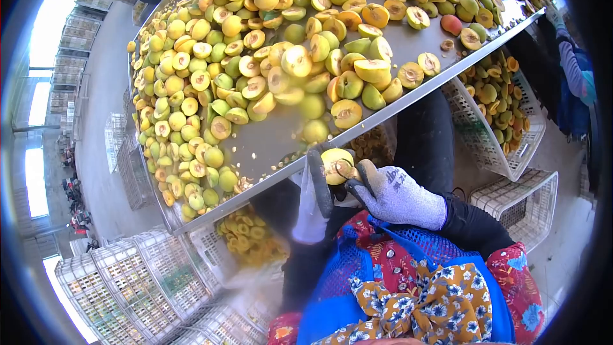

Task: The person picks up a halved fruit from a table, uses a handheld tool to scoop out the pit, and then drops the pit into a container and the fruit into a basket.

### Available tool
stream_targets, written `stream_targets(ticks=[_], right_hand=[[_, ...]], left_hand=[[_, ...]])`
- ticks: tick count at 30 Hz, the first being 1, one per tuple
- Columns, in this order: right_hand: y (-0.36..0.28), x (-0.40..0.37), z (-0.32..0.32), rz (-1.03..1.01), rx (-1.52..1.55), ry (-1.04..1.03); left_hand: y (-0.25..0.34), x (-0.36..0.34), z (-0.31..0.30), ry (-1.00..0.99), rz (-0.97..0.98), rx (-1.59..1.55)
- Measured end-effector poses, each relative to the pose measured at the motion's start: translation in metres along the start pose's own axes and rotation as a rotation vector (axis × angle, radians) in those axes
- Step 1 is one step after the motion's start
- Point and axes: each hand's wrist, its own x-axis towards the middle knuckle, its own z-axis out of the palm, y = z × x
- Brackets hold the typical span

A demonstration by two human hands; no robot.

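Observation:
In front of my body, my left hand [314, 185], in a grey-and-white coated glove, is closed round a yellow peach half [336, 165] with its cut face turned up. My right hand [391, 193], gloved the same way, meets the fruit from the right with thumb and fingers pinched together. A small curved pitting tool [345, 169] shows between its fingertips and touches the cut face; its handle is hidden in the glove. Just beyond both hands runs the metal rim of a sloping table [268, 182], heaped with halved peaches [252, 86].
A white crate [495, 147] of peach halves leans at the right, above another white crate [530, 207]. Stacked crates [137, 281] stand at lower left, beside more peach pieces [252, 233] below the table. Co-workers' arms [568, 57] show at the far right edge.

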Motion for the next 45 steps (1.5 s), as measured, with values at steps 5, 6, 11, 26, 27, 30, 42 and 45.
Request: stream_targets(ticks=[5,6,11,26,27,30,42,45], right_hand=[[-0.010,-0.003,0.005,-0.008,-0.006,-0.058],[-0.010,-0.005,0.008,-0.101,-0.049,-0.023],[-0.002,-0.003,0.016,-0.126,0.392,-0.049],[0.027,-0.005,0.006,0.785,2.008,-0.782],[0.028,-0.005,0.004,0.767,2.099,-0.839],[0.023,-0.006,-0.005,0.805,1.843,-0.664],[0.018,-0.011,-0.010,0.772,1.709,-0.641],[0.003,-0.014,-0.019,0.715,1.410,-0.550]], left_hand=[[-0.016,-0.009,0.003,0.195,0.344,0.330],[-0.018,-0.011,0.004,0.204,0.355,0.358],[-0.024,-0.019,0.012,0.262,0.492,0.339],[-0.040,-0.007,0.010,0.178,0.541,0.550],[-0.037,-0.008,0.011,0.155,0.553,0.590],[-0.028,-0.006,0.008,0.056,0.527,0.676],[-0.049,-0.002,0.010,0.071,0.462,0.512],[-0.048,-0.010,0.015,0.108,0.401,0.504]])
